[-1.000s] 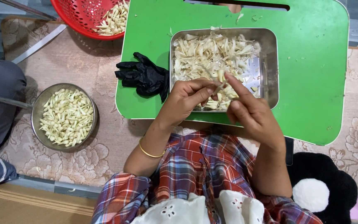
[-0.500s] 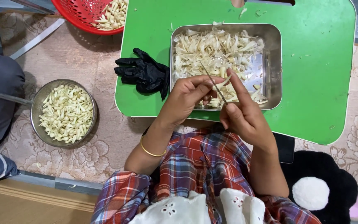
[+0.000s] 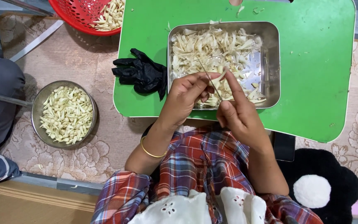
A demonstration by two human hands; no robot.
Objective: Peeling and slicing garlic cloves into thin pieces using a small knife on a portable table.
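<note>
Stem: a thin pale stem (image 3: 206,74), pinched at mid-frame over the tray's near edge; long axis slants from upper left down to lower right.
Left hand: left hand (image 3: 185,97) closed narrow, thumb and fingers pinching the stem's lower part.
Right hand: right hand (image 3: 239,116) with forefinger stretched up to the stem's pale end, other fingers curled; whether it grips I cannot tell.
Tray: steel tray (image 3: 272,62), heaped with pale strips, bare at its right side.
Hard to see: the stem's lower end is hidden between the fingers; red basket (image 3: 77,18) cut off at the top edge.
Surface: green table (image 3: 315,83) on a floral mat (image 3: 75,62); black glove (image 3: 141,74) left of the tray.
Floor: round bowl (image 3: 42,95) of pale buds at left.
</note>
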